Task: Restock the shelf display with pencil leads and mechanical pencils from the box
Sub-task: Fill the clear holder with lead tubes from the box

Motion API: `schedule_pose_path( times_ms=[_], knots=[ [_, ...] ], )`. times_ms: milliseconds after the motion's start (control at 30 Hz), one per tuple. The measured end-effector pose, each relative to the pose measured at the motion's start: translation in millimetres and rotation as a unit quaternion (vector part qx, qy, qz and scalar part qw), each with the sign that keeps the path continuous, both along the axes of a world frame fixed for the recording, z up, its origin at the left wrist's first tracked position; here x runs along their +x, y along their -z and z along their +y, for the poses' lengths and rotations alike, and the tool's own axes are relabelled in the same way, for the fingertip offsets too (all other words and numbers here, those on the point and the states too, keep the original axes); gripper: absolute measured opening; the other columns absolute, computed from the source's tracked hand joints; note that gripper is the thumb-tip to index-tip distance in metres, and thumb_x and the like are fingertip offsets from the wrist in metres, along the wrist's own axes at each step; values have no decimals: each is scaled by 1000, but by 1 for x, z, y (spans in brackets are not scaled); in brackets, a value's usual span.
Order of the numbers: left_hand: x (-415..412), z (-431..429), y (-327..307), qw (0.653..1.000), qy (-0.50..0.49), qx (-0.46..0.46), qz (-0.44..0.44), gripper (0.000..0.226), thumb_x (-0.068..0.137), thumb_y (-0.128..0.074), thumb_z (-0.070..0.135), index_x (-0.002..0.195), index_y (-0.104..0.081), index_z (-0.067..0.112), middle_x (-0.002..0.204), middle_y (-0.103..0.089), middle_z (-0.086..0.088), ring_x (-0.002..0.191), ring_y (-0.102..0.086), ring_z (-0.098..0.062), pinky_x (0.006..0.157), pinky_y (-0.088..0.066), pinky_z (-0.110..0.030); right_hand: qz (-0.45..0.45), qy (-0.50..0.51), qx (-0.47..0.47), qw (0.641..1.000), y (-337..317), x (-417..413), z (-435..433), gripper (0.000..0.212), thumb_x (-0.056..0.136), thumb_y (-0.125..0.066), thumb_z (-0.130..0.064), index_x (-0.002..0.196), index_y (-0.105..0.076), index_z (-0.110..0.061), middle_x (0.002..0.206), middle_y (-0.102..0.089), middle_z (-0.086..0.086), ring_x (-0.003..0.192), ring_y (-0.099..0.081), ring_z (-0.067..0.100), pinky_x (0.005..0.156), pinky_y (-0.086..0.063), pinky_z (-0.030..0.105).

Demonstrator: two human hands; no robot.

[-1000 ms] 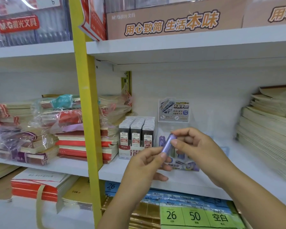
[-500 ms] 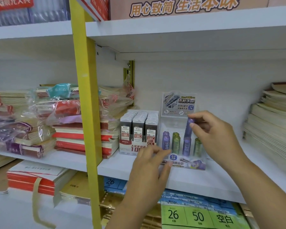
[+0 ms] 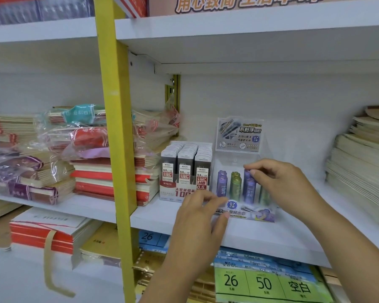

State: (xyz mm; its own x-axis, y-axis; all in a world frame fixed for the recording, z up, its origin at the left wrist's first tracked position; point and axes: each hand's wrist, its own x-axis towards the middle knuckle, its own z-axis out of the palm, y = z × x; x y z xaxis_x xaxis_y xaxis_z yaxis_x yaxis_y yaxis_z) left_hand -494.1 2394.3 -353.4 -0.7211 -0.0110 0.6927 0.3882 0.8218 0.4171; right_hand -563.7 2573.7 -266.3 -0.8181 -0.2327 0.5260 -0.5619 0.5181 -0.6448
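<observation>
Right hand (image 3: 278,182) grip pinches purple lead tube (image 3: 247,175) in display tray (image 3: 253,213); left hand (image 3: 197,219) spread, touching tray.

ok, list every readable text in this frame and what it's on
"26", "50", "空白": green label sheet, lower shelf.
"0.5", "HB", "100": grey lead box.
"不脏手铅芯": header card.
"0.7 2B", "旋转出芯": display front.
"07 2B": each purple tube.
Top banner: cut off. Finer print: too blurred.

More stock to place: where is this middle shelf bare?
Bare shelf lies between the clear tube display and the paper stack at right. Crowded: grey lead boxes close beside the display, red notebooks next; the right hand pinches a purple tube there.
</observation>
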Motion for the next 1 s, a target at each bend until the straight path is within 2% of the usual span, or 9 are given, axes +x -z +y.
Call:
schedule_pose_path(
  times_ms=[200, 300, 367, 433, 567, 633, 733, 900, 1000],
  knots=[
    [6, -2, -4, 1000, 19, 14, -6, 36, 99, -55, 37, 134, -58, 37, 122, -44, 28, 116, -32, 10, 104, -30, -12, -13, 6, 82, 997, 0, 7, 3, 25, 100, -47, -25, 112, -67, -32, 113, -66, -16, 97, -55, -1, 74, -37, 11],
    [26, -1, -1, 999, -2, 28, 46, 35, 97, -62, 25, 131, -62, 30, 127, -52, 20, 119, -34, 8, 104, -17, 0, 119, 17, -1, 993, 0, 30, 1, 30, 101, -45, -18, 124, -62, -23, 120, -63, -8, 107, -51, -2, 87, -35, 7],
    [47, 3, 7, 996, -18, 40, 72, 28, 94, -63, 22, 122, -67, 26, 116, -59, 15, 110, -41, 4, 98, -23, 0, 175, -12, -77, 982, 2, 55, 2, 28, 101, -45, -14, 120, -62, -25, 114, -65, -9, 105, -56, -4, 89, -37, 3],
    [69, 7, 24, 998, -1, 32, 63, 25, 92, -60, 24, 115, -69, 22, 103, -59, 13, 98, -50, -4, 88, -36, -10, 172, -58, -107, 978, 16, 79, 8, 24, 100, -46, -16, 113, -62, -29, 104, -67, -13, 99, -61, -2, 86, -44, 8],
    [104, 3, 91, 986, 58, 1, -158, 27, 95, -58, 24, 120, -65, 24, 106, -59, 7, 87, -60, -10, 77, -48, -26, 26, -98, -77, 992, 103, 118, 18, 20, 96, -49, -22, 97, -62, -38, 91, -68, -13, 84, -67, 5, 75, -52, 19],
    [118, -2, 140, 947, 48, -5, -317, 35, 97, -58, 29, 132, -57, 26, 121, -56, 3, 96, -62, -13, 86, -49, -30, -102, -84, -18, 991, 169, 131, 25, 23, 96, -52, -23, 92, -60, -44, 90, -69, -10, 84, -67, 10, 74, -53, 26],
    [140, -8, 218, 866, 25, 10, -500, 49, 99, -55, 34, 145, -43, 20, 142, -46, -7, 120, -55, -23, 102, -44, -33, -323, -97, 64, 939, 268, 145, 33, 18, 97, -53, -24, 101, -60, -39, 102, -67, -6, 97, -64, 15, 79, -49, 28],
    [167, -14, 312, 771, -15, 91, -630, 64, 100, -53, 41, 154, -27, 17, 155, -36, -8, 135, -45, -24, 111, -37, -34, -499, -103, 162, 845, 392, 151, 30, 31, 97, -54, -27, 129, -54, -26, 110, -60, -10, 100, -57, 5, 69, -39, 5],
    [169, -16, 341, 742, -33, 165, -649, 61, 99, -56, 41, 152, -33, 21, 152, -43, -3, 127, -54, -18, 104, -41, -28, -545, -64, 138, 824, 439, 148, 16, 33, 97, -56, -25, 129, -55, -26, 119, -61, -5, 95, -56, 5, 68, -41, 9]
  ],
)
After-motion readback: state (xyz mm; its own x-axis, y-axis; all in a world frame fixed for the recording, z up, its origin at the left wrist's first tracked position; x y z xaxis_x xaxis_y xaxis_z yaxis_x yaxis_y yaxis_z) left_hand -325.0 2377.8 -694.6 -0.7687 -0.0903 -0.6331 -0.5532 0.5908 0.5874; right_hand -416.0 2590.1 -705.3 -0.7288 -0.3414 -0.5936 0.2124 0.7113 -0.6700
